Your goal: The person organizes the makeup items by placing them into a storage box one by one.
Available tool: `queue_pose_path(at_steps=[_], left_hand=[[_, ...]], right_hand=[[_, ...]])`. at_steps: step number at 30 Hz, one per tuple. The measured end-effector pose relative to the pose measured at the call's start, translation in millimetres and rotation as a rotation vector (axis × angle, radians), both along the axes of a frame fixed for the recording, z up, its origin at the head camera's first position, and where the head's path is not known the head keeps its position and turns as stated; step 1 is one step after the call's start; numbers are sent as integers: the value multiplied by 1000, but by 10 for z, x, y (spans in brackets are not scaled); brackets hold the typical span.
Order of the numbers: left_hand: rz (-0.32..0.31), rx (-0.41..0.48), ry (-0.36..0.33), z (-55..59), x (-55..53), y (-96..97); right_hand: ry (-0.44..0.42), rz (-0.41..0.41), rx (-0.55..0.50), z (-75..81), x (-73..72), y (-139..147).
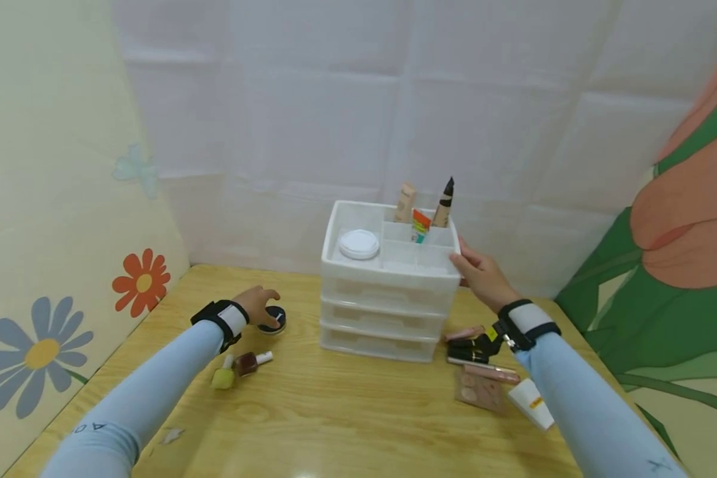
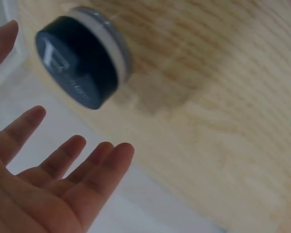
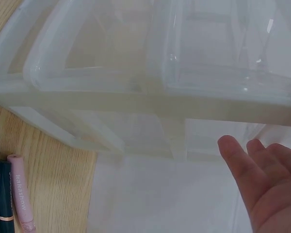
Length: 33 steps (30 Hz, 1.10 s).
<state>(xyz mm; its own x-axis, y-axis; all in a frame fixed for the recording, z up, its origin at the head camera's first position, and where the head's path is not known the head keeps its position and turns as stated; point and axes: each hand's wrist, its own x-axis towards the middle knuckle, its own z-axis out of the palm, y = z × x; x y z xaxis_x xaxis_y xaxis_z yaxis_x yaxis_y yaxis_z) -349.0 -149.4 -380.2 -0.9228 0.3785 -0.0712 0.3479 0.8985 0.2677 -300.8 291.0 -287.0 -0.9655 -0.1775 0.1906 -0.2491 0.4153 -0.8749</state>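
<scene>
A round cosmetic jar [image 2: 75, 63] with a dark lid and clear base stands on the table, left of a white plastic drawer organizer [image 1: 388, 292]. My left hand [image 1: 257, 305] reaches around it with spread fingers; the left wrist view shows a gap between fingertips and jar. At the organizer's upper right side is my right hand [image 1: 480, 271], fingers fairly straight, the fingertips [image 3: 228, 141] by its side wall. In the organizer's top tray sit a round white compact [image 1: 359, 244], a beige tube [image 1: 405, 202], a small orange-and-green tube [image 1: 420, 226] and a black-capped tube [image 1: 445, 203].
Two nail polish bottles, one yellow [image 1: 223, 375] and one dark red [image 1: 247, 364], lie left on the wooden table [image 1: 311, 418]. Right of the organizer are several dark and pink makeup tubes [image 1: 469, 352], a palette [image 1: 478, 388] and a white box [image 1: 532, 403]. A white cloth [image 1: 311, 119] hangs behind.
</scene>
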Motion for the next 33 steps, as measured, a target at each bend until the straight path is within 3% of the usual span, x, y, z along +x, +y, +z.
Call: queue_pose_path(at_steps=[7,12,29,33], left_hand=[[6,51,-13,-211,-103,-69],[4,85,-40,-272,-143,-83],[48,86,-67,-182,-49,6],[23,78,-44,-74,-40,-6]], right_hand=[[-2,-2,26,15,-16,22],[3,6,36,24,-13,12],[-19,-7,45,12,3,7],[-14,-9,44,-3,7,18]])
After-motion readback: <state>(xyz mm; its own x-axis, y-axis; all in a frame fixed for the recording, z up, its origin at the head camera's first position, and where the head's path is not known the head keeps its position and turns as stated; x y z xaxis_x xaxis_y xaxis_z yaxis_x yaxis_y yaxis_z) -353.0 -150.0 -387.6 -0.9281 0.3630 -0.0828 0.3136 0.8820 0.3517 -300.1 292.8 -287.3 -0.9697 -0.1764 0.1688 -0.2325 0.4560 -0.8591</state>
